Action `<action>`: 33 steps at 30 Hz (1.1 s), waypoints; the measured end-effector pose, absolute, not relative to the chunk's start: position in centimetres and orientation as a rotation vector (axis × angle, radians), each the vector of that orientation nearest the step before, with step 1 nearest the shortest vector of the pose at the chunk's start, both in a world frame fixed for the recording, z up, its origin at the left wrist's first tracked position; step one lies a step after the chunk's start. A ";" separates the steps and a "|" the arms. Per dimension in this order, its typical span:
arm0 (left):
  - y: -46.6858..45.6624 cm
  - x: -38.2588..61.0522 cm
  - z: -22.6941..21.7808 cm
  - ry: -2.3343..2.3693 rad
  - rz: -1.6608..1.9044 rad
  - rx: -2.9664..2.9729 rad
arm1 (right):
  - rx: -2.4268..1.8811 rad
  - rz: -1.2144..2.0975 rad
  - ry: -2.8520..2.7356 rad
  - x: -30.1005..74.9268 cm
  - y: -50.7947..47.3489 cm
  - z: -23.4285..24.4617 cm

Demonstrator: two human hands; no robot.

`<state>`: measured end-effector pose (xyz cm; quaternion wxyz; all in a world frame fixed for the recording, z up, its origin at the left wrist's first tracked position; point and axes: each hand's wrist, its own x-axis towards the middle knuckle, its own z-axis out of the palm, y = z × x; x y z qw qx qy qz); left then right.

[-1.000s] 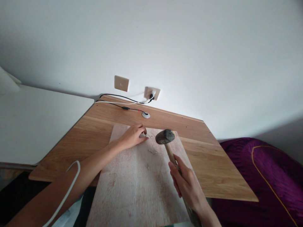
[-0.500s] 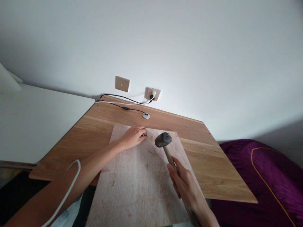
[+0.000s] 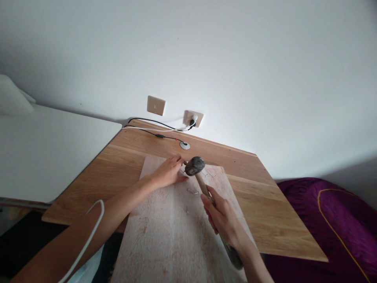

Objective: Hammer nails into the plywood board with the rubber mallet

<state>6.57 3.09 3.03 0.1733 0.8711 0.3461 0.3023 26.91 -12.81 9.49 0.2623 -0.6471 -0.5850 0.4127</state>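
Note:
My right hand [image 3: 221, 218] is wrapped round the wooden handle of a hammer [image 3: 195, 167]. Its dark head hangs just right of my left fingertips, close over the pale board [image 3: 165, 239]. My left hand [image 3: 168, 173] rests near the board's far end, fingers pinched together on something small, probably a nail, too small to be sure. Loose nails [image 3: 192, 192] lie on the board between my hands.
The board lies on a wooden desk [image 3: 259, 204] against a white wall. A socket [image 3: 193, 117] with black and white cables and a metal grommet [image 3: 185, 145] sit at the desk's back. A white surface [image 3: 44, 153] is at left, purple bedding [image 3: 330, 220] at right.
The hammer head has swung left and forward, from right of the board's middle to right beside my left fingertips. My right hand followed it. The left hand stayed put.

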 end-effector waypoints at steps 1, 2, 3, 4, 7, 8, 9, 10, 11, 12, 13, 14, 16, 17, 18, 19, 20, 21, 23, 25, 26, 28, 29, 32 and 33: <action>3.1 6.6 3.0 0.984 0.856 2.470 | -1.751 1.116 -1.556 27.2 -13.3 9.4; 3.2 6.7 2.9 0.985 0.857 2.468 | -1.749 1.110 -1.535 27.5 -13.8 9.3; 3.2 6.7 2.9 0.989 0.862 2.466 | -1.745 1.101 -1.518 27.8 -14.3 9.2; 3.3 6.8 2.9 0.994 0.869 2.463 | -1.746 1.096 -1.500 28.1 -14.8 9.1; 3.3 6.9 2.8 1.005 0.877 2.472 | -1.778 1.109 -1.441 29.1 -16.2 8.6; 3.3 6.9 2.9 1.005 0.878 2.480 | -1.793 1.116 -1.431 29.4 -16.5 8.3; 3.3 6.9 2.9 1.001 0.878 2.486 | -1.809 1.117 -1.426 29.6 -16.7 8.1; 3.3 6.9 2.9 0.996 0.876 2.492 | -1.825 1.114 -1.428 29.8 -16.9 7.8; 3.2 7.0 3.0 0.993 0.872 2.496 | -1.838 1.108 -1.436 30.0 -17.1 7.6; 3.2 7.0 3.0 0.993 0.868 2.498 | -1.846 1.103 -1.449 30.1 -17.1 7.4; 3.2 7.0 3.0 0.992 0.865 2.498 | -1.851 1.097 -1.463 30.2 -17.2 7.2; 3.3 7.0 3.0 0.990 0.864 2.497 | -1.855 1.090 -1.476 30.2 -17.2 7.1; 3.3 7.0 3.0 0.975 0.865 2.492 | -1.860 1.080 -1.498 30.2 -17.1 7.0; 3.3 7.0 3.0 0.965 0.866 2.491 | -1.862 1.081 -1.505 30.1 -17.1 7.1; 3.4 6.9 2.9 0.958 0.863 2.493 | -1.864 1.082 -1.509 30.0 -17.0 7.2; 3.4 6.9 2.9 0.952 0.856 2.497 | -1.863 1.083 -1.512 29.9 -16.9 7.4; 3.4 6.9 2.9 0.946 0.847 2.503 | -1.859 1.082 -1.514 29.8 -16.8 7.7; 3.3 6.9 2.8 0.935 0.837 2.511 | -1.851 1.081 -1.514 29.6 -16.6 8.0; 3.2 6.9 2.9 0.914 0.828 2.530 | -1.822 1.073 -1.507 29.1 -16.2 8.8; 3.1 6.9 3.0 0.922 0.858 2.528 | -1.783 1.066 -1.496 28.5 -15.6 9.5; 3.1 7.0 3.1 0.940 0.891 2.513 | -1.769 1.055 -1.489 28.2 -15.2 9.7; 3.0 7.0 3.3 0.991 0.973 2.451 | -1.747 1.025 -1.486 27.4 -14.2 9.9; 3.0 7.0 3.4 1.012 1.013 2.413 | -1.740 1.019 -1.495 27.1 -13.7 9.9; 3.0 6.9 3.6 1.064 1.073 2.323 | -1.697 1.063 -1.576 26.4 -12.5 9.2; 3.1 6.8 3.6 1.078 1.067 2.311 | -1.686 1.081 -1.607 26.3 -12.3 9.0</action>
